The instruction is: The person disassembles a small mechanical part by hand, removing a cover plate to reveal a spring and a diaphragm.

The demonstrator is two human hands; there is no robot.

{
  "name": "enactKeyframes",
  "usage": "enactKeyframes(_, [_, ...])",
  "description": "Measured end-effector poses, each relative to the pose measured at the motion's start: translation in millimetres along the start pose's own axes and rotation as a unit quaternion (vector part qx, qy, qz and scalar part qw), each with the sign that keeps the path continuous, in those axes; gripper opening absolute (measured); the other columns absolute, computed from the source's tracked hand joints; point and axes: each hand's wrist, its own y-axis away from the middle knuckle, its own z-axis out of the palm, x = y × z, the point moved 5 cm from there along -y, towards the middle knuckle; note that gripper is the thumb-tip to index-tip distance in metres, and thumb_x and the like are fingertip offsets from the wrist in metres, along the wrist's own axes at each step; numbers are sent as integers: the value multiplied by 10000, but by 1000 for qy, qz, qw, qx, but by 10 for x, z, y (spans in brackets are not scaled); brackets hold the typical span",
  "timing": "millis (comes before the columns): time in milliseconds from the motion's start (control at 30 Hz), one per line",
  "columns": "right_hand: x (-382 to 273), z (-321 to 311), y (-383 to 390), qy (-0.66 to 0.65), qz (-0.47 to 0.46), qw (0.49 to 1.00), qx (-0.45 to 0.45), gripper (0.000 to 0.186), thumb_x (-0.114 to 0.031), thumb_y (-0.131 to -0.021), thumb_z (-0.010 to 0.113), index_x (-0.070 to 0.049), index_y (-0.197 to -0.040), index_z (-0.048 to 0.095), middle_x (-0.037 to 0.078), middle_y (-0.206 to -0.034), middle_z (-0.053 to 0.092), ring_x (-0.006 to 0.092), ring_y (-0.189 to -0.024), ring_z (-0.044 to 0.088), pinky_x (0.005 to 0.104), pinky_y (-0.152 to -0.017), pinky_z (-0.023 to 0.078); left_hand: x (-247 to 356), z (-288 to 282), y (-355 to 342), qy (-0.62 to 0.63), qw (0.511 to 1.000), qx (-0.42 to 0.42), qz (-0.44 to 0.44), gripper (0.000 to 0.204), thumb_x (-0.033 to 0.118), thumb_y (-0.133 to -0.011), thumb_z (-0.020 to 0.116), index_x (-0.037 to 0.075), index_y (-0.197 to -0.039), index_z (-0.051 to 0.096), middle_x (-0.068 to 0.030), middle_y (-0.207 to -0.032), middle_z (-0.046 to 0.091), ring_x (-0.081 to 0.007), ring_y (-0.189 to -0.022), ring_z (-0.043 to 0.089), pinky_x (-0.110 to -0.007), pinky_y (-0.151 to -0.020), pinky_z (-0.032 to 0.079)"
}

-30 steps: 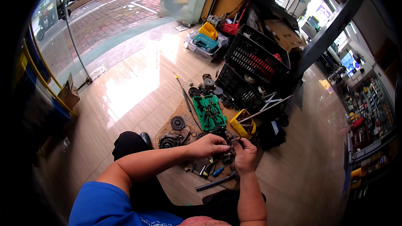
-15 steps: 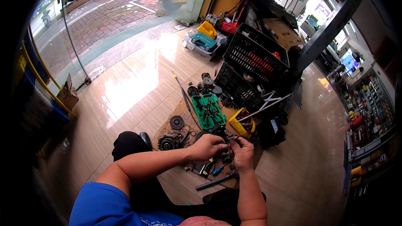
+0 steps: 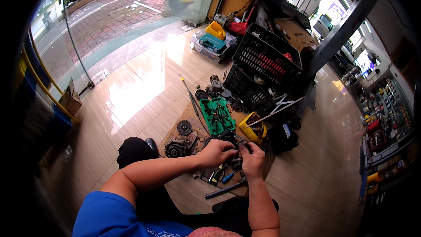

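My left hand (image 3: 218, 153) and my right hand (image 3: 252, 159) meet over a greasy sheet of cardboard (image 3: 175, 127) on the floor. Both are closed in a pinch, fingertips almost touching. Whatever lies between the fingers is too small and dark to make out. Dark metal parts sit right under and beyond the fingers. Left of my left hand are a round geared machine part (image 3: 175, 149) and a dark disc (image 3: 184, 127). Just past the hands an open green tool case (image 3: 217, 116) holds pliers. A blue-handled screwdriver (image 3: 228, 178) and a dark metal tube (image 3: 224, 191) lie nearer to me.
A yellow container (image 3: 253, 128) with brownish contents stands beyond my right hand, beside a black box (image 3: 283, 138). Stacked black crates (image 3: 267, 57) rise behind. A thin rod (image 3: 191, 94) lies at the cardboard's far edge. A teal case (image 3: 212, 43) sits farther off.
My right hand has turned slightly and its fingers have shifted a little toward the left hand. The left hand has hardly moved.
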Motion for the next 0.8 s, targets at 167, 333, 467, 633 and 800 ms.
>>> enactKeyframes(167, [36,18,6,-88,30,995,-29,149,-151,-916,700,-9,-960,684,-48,-772,596,26,-669,495,179,-596,376,40,-5,2,65,996,-54,-32,205,196,-940,644,-2,-971,686,-26,-789,682,-74,-732,578,-278,-682,489])
enactKeyframes(333, [-26,27,22,-111,19,993,-41,141,-140,-911,704,-6,-948,685,-36,-779,610,44,-690,524,205,-606,414,-34,42,3,194,968,-142,-78,223,206,-965,617,-3,-1012,678,18,-838,664,-55,-763,552,-253,-697,473])
enactKeyframes(467, [-231,21,24,99,-111,989,-25,119,-91,-877,713,7,-928,670,34,-774,622,134,-693,581,267,-627,461,-172,68,-54,165,973,-140,-78,264,242,-973,603,-6,-1030,674,-5,-819,658,-77,-744,556,-275,-674,473])
enactKeyframes(633, [-437,68,58,292,-247,924,0,122,-21,-797,711,3,-903,656,146,-810,622,312,-727,628,344,-639,492,-83,-127,-129,-57,997,-15,-51,311,271,-989,552,-27,-950,631,-96,-734,623,-148,-705,583,-337,-681,487])
enactKeyframes(800, [-368,132,70,408,-299,862,-28,133,-39,-769,694,-32,-895,651,132,-813,605,342,-763,616,403,-648,495,46,-130,-71,-118,991,-33,-47,312,286,-968,578,-12,-910,648,-153,-745,657,-262,-711,649,-377,-669,500])
